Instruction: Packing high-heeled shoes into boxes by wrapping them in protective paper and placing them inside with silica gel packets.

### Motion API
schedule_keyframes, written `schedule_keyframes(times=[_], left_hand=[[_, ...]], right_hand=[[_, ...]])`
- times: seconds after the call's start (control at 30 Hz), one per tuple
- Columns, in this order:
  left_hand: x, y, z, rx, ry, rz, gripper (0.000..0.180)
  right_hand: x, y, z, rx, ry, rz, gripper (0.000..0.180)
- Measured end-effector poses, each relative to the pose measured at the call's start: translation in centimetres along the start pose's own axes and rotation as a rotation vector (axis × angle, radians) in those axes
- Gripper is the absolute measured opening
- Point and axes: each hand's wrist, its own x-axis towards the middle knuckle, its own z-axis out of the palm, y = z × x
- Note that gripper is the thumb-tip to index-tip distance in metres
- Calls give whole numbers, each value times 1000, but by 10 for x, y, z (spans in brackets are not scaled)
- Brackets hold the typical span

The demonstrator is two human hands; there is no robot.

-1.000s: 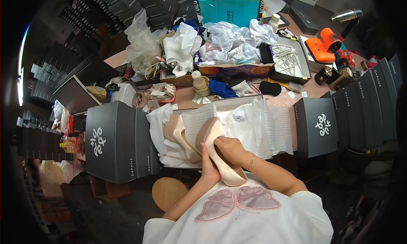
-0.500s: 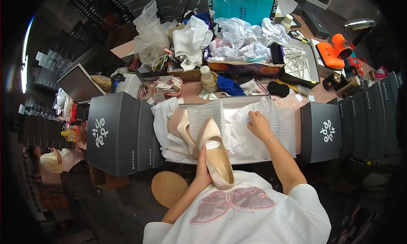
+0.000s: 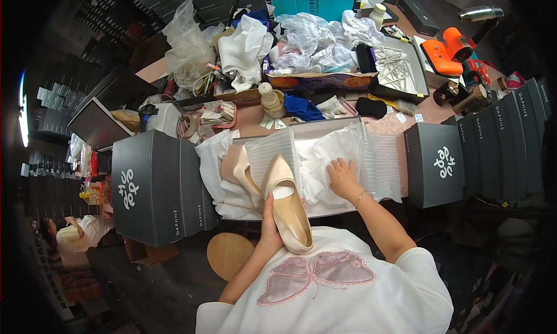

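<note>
Pink bench (image 3: 248, 118): loose supplies along the far side, probably to free the near edge. Dark boxes at left (image 3: 154, 189) and dark boxes at right (image 3: 432, 171), likely parked within reach. Open box (image 3: 316, 131) sits near, between them, lined with white paper (image 3: 319, 165), presumably as cushioning. Ribbed sheet (image 3: 270, 151) stands between both shoes, perhaps as a divider. Second shoe (image 3: 235, 165) lies in the box's left end. Held shoe (image 3: 281, 177): over the box's near edge, toe far, heel near the shirt; tilt seems meant to turn its opening up. Left hand (image 3: 270, 226) grip: clasped on the shoe's left side, apparently leaving the right hand (image 3: 343, 178) free. That one's on the paper, fingers bent; can't tell if pinching. Held shoe's look: beige, satiny, pointed toe, pale insole, white patch inside forepart, small mark near heel.
</note>
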Motion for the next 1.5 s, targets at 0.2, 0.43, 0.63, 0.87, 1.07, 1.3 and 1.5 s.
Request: schedule_keyframes(times=[0.2, 0.43, 0.63, 0.87, 1.07, 1.3, 1.5], left_hand=[[5, 0, -7, 16, -30, -52, 73], [9, 1, -10, -11, -106, -89, 68], [19, -9, -7, 72, -105, -74, 76], [14, -9, -6, 13, -107, -18, 76], [10, -29, 16, 109, -81, 119, 67], [15, -39, 2, 62, -86, 18, 57], [5, -18, 12, 89, -64, -41, 74]], right_hand=[[17, -29, 30, 275, -296, 19, 43], [-3, -13, 40, 347, -269, -76, 46], [2, -29, 25, 242, -324, -109, 33], [-5, -26, -82, 1171, 94, 193, 22], [27, -84, -109, 520, 234, -39, 33], [35, -64, -107, 642, 75, -138, 78], [5, 20, -30, 297, -364, 61, 50]])
